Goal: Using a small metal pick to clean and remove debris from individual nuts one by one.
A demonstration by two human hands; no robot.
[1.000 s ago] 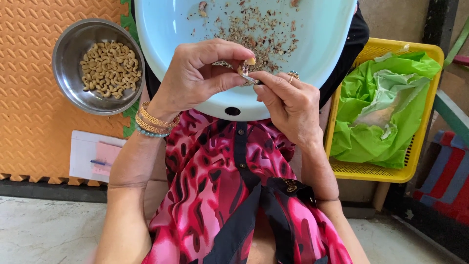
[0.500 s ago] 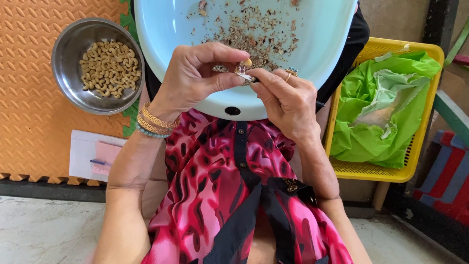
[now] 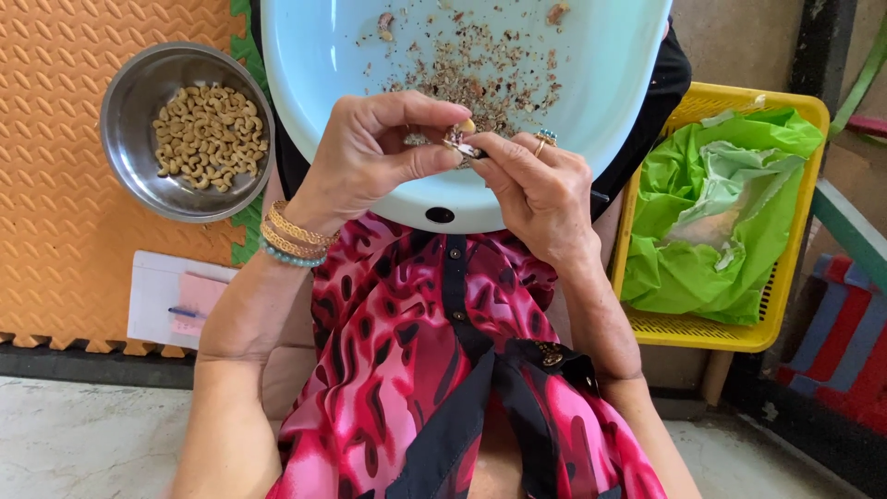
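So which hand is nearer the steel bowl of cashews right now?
Left. The left hand is over the pale blue basin, just right of the steel bowl in the picture; the right hand lies farther off, beyond the left.

The pale blue basin is cut off by the top edge; its far rim is out of view. The cashew nut is mostly covered by the fingertips of the left hand and right hand. The small blade between them is too small to identify. The green bag hides the contents of the yellow basket. The striped cloth is cut off by the right edge.
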